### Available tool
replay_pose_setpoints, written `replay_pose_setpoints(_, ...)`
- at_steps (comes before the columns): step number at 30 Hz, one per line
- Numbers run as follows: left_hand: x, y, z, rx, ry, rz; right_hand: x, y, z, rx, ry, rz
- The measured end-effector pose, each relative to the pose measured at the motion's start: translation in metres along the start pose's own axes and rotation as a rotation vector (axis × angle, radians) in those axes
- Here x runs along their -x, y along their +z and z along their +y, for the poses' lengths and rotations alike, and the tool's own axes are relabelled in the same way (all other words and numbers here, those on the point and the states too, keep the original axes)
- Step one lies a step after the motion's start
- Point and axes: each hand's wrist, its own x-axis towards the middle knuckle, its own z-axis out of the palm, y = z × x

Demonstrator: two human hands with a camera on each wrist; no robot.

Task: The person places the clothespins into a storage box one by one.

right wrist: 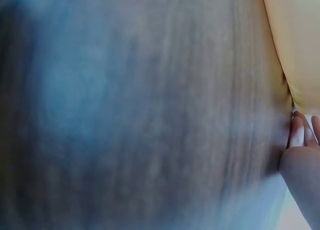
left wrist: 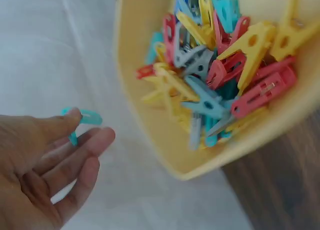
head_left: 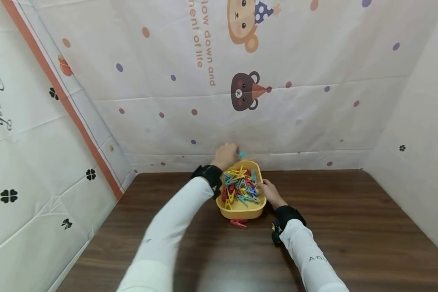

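Observation:
My left hand point(head_left: 226, 156) is past the far left corner of a yellow plastic basin point(head_left: 241, 214). Between thumb and fingers it pinches a teal clothespin point(left wrist: 91, 118), held outside the basin wall in the left wrist view. Clothespins point(left wrist: 205, 84) in yellow, red, teal, blue and grey lie heaped inside the basin. My right hand point(head_left: 271, 194) holds the basin's right side, with a digit over the rim. In the right wrist view its fingers point(right wrist: 297, 132) show at the basin wall, partly cut off by the frame edge.
One red clothespin point(head_left: 239, 223) lies on the dark wooden table point(head_left: 336, 227), just in front of the basin. A printed white cloth point(head_left: 306, 121) hangs close behind the table's far edge, and similar cloth point(head_left: 33, 194) stands along the left side.

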Motion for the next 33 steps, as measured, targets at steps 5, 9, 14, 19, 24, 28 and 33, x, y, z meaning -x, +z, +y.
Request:
replay_pose_setpoints(5,-0.008,0.047,-0.001,-0.110,-0.144,-0.132,-0.001,0.010,0.003,-0.008,0.005,-0.010)
replay_pose_setpoints(9,-0.010,0.064,-0.005,-0.159,-0.157,-0.197,0.001,0.013,0.002,-0.005,-0.002,-0.021)
replay_pose_setpoints(14,0.000,0.054,-0.007,-0.218,-0.109,-0.224,0.000,0.014,0.001,0.009,-0.006,-0.012)
replay_pose_setpoints(19,0.036,0.021,0.011,-0.269,0.147,-0.168,0.002,0.015,0.000,0.020,-0.014,-0.001)
replay_pose_setpoints(24,0.112,-0.003,0.051,-0.379,0.479,-0.115,0.005,0.012,0.002,0.043,-0.016,0.000)
replay_pose_setpoints(28,0.176,0.002,0.076,-0.550,0.640,-0.210,0.004,0.005,0.002,0.037,-0.005,0.001)
replay_pose_setpoints(33,0.210,0.026,0.078,-0.634,0.729,-0.459,0.001,-0.001,0.001,0.041,-0.005,0.016)
